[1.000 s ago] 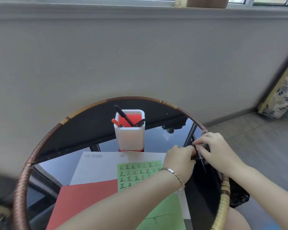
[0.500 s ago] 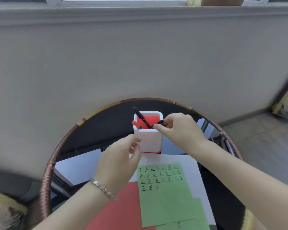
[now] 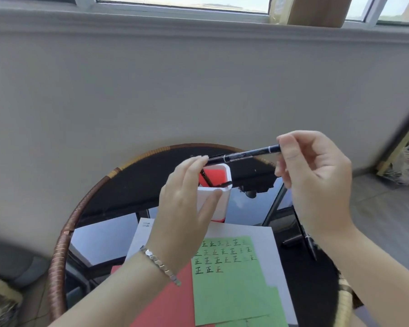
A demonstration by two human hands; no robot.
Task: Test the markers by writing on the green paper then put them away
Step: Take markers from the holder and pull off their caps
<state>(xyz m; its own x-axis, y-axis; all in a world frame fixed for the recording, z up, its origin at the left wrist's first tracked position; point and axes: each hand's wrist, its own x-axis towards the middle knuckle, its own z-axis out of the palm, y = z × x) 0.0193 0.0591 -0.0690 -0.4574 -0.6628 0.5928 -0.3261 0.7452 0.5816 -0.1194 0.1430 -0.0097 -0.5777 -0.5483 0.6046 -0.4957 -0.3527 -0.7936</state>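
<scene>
A black marker [image 3: 244, 155] is held level in the air above the white pen holder [image 3: 219, 201]. My right hand [image 3: 314, 185] pinches its right end. The fingertips of my left hand [image 3: 187, 199] grip its left end, in front of the holder. Inside the holder, against its red lining, a couple of dark markers [image 3: 207, 179] lean. The green paper [image 3: 232, 279] lies below on a white sheet [image 3: 273, 246], with rows of written characters at its top. Another black marker [image 3: 308, 241] lies on the table to the right, partly behind my right wrist.
The round glass table has a wicker rim [image 3: 59, 260]. A red sheet [image 3: 172, 300] lies left of the green paper. A grey wall [image 3: 151, 90] stands just behind the table. Tiled floor [image 3: 387, 208] and a patterned frame [image 3: 404, 159] are at the right.
My right hand drew a black marker out of the holder and lifted it to the right. My left hand rose from the table and took hold of the marker's other end.
</scene>
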